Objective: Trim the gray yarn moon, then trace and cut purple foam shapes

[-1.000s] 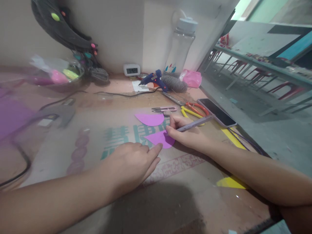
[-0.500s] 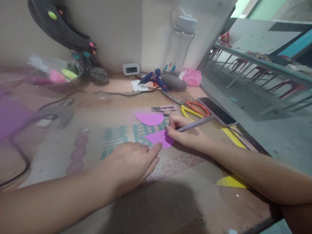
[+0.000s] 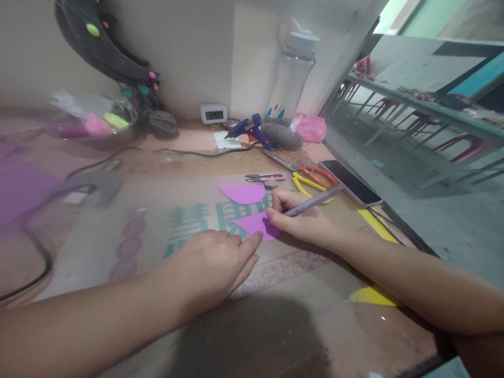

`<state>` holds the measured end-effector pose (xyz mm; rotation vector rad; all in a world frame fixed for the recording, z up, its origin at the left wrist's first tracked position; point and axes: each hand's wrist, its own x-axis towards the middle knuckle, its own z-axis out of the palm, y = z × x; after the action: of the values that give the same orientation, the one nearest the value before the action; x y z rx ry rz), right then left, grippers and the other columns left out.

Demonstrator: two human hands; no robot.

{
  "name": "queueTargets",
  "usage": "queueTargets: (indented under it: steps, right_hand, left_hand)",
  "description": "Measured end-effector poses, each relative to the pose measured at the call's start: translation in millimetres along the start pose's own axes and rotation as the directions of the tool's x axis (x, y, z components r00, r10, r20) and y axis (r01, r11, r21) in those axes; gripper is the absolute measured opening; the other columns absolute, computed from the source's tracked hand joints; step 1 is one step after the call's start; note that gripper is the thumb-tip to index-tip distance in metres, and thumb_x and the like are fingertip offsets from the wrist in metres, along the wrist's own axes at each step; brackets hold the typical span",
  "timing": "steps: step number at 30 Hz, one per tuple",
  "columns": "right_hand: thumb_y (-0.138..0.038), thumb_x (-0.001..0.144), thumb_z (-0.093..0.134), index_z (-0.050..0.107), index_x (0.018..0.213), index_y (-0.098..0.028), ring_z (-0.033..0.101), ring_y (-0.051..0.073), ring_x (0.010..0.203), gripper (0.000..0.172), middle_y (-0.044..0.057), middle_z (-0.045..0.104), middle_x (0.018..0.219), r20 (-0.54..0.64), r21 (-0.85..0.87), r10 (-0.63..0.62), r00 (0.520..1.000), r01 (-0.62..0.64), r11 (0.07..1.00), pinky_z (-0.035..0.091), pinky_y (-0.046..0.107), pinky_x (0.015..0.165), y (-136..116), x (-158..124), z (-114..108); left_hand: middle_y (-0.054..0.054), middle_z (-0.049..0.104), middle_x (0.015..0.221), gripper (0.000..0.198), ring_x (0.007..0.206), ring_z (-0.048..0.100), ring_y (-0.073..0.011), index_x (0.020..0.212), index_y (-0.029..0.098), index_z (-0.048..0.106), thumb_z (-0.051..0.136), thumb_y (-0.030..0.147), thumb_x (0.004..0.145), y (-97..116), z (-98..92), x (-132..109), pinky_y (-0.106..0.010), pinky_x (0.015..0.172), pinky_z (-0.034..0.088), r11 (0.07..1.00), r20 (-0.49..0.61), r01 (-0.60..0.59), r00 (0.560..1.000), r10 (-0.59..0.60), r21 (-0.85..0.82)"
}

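Note:
A purple petal-shaped cutout (image 3: pixel 252 224) lies flat on the printed cardboard, pressed by the index fingertip of my left hand (image 3: pixel 214 262). The other left fingers are curled under, the index stretched out. My right hand (image 3: pixel 297 215) grips a grey-purple pen (image 3: pixel 315 201), its tip hidden behind my fingers at the cutout's right end. Just beyond lies a second purple cutout (image 3: pixel 242 193) of like shape. Behind it rest pink thread snips (image 3: pixel 270 177) and a small roundish grey piece (image 3: pixel 271 184).
Orange-handled scissors (image 3: pixel 317 175), a yellow-handled tool (image 3: pixel 309 182) and a phone (image 3: pixel 350 181) lie at the right. Farther back are a blue glue gun (image 3: pixel 252 129) with its cord, grey yarn (image 3: pixel 281 135), a bottle (image 3: pixel 293 79), a clock (image 3: pixel 213 114) and a bowl (image 3: pixel 98 134).
The whole view has shifted slightly. The pen's back end has swung a little; both hands otherwise keep their places at the cutout.

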<state>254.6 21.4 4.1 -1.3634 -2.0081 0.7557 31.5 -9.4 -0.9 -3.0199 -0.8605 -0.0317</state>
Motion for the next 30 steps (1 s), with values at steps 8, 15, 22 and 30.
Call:
queueTargets:
  steps: [8, 15, 22, 30]
  right_hand:
    - [-0.034, 0.088, 0.059, 0.041, 0.069, -0.023, 0.045, 0.011, 0.054, 0.028, -0.006, 0.047, 0.057, -0.202, 0.158, 0.062, 0.977, -0.03, 0.987, 0.031, 0.026, 0.053, 3.7, -2.8, -1.0]
    - [-0.035, 0.088, 0.06, 0.044, 0.072, -0.023, 0.057, 0.014, 0.055, 0.026, -0.005, 0.054, 0.058, -0.125, 0.224, 0.1, 0.987, -0.07, 0.972, 0.039, 0.026, 0.052, 0.3, -6.7, 1.1]
    - [-0.034, 0.089, 0.059, 0.046, 0.074, -0.023, 0.056, 0.012, 0.053, 0.023, -0.004, 0.057, 0.059, -0.11, 0.169, 0.108, 0.988, -0.089, 0.982, 0.039, 0.025, 0.05, -3.1, -10.1, 2.7]
    - [-0.031, 0.085, 0.062, 0.051, 0.08, -0.021, 0.052, 0.011, 0.056, 0.016, -0.004, 0.056, 0.067, -0.082, 0.231, 0.057, 0.995, -0.037, 0.972, 0.039, 0.024, 0.051, 2.7, -5.7, 2.6]
  left_hand:
    - [-0.006, 0.067, 0.073, 0.033, 0.064, 0.069, -0.0289, 0.117, 0.016, 0.061, 0.034, 0.029, 0.104, -0.7, -4.3, 0.7, -0.041, 0.053, 0.053, 0.997, -0.013, -0.026, 1.0, 0.027, 0.073]
    - [-0.017, 0.067, 0.125, 0.033, 0.084, 0.067, -0.027, 0.125, 0.008, 0.06, 0.053, 0.02, 0.096, 14.7, 6.8, -10.9, -0.04, 0.065, 0.055, 0.97, -0.243, -0.1, 0.958, 0.155, 0.223]
    - [-0.017, 0.069, 0.126, 0.035, 0.109, 0.063, -0.0314, 0.124, 0.004, 0.063, 0.044, 0.023, 0.101, 20.7, 20.4, -7.4, -0.043, 0.09, 0.051, 0.979, -0.351, -0.111, 0.922, 0.167, 0.173]
    - [-0.017, 0.067, 0.129, 0.037, 0.087, 0.068, -0.0276, 0.128, 0.007, 0.061, 0.045, 0.025, 0.1, 23.7, 15.2, -8.4, -0.041, 0.07, 0.056, 0.979, -0.263, -0.08, 0.956, 0.129, 0.188]
